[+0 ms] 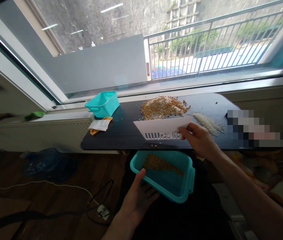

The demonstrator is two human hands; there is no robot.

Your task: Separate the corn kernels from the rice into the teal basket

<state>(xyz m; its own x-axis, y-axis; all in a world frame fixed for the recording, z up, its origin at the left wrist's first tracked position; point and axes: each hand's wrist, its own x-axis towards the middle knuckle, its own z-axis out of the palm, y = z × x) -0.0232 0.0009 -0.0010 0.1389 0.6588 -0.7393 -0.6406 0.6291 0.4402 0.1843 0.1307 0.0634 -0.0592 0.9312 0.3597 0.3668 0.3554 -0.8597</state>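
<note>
My right hand (196,135) pinches the right end of a white slotted sheet (159,126), which stands tilted on the dark table with a row of slots along its lower edge. Below the table edge, my left hand (141,193) grips the near left side of a teal plastic bin (181,196), thumb on the rim and fingers underneath. Soybean-like tan beans (156,163) lie in that bin along its far left side. Behind the sheet is a pile of tan beans mixed with white grains (165,106). A smaller heap of white rice-like grains (208,123) lies to the right.
A second teal bin (105,103) stands at the table's back left, beside a white and orange cloth (100,125). Two loose beans (154,145) lie at the front edge of the table (121,140). A window is behind; cables (81,190) cross the floor at left.
</note>
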